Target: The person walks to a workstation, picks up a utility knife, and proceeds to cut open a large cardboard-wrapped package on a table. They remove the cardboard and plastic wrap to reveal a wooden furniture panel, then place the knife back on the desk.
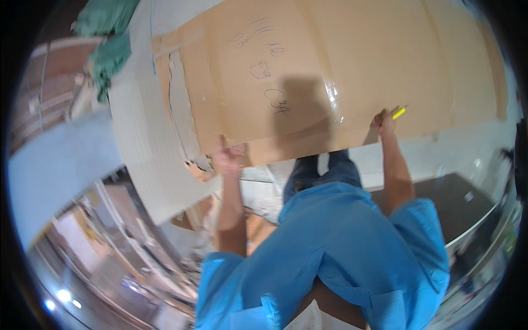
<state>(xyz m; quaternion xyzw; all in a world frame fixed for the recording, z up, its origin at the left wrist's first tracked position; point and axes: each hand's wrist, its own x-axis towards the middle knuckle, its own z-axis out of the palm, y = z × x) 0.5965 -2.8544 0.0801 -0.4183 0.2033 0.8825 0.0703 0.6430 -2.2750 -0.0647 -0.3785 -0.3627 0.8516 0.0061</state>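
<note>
A large brown cardboard sheet (pixel 379 60), with strips of clear tape and handwriting on it, spreads out in front of me. My left hand (pixel 229 157) grips its near edge close to the left corner, the fingers partly hidden by blur. By the near edge further right, my right hand (pixel 385 121) is closed around a slim yellow tool (pixel 399 113) with a thin dark tip; whether it is a pen or a cutter I cannot tell. The sheet's left side has a long ragged tear, and its near left corner is torn too.
A pale board (pixel 146 132) lies beneath the cardboard on the left. Green cloth bundles (pixel 110 55) are at the far left. A dark flat panel (pixel 454 206) lies to my right. Scraps and boards (pixel 115 247) are on the lower left.
</note>
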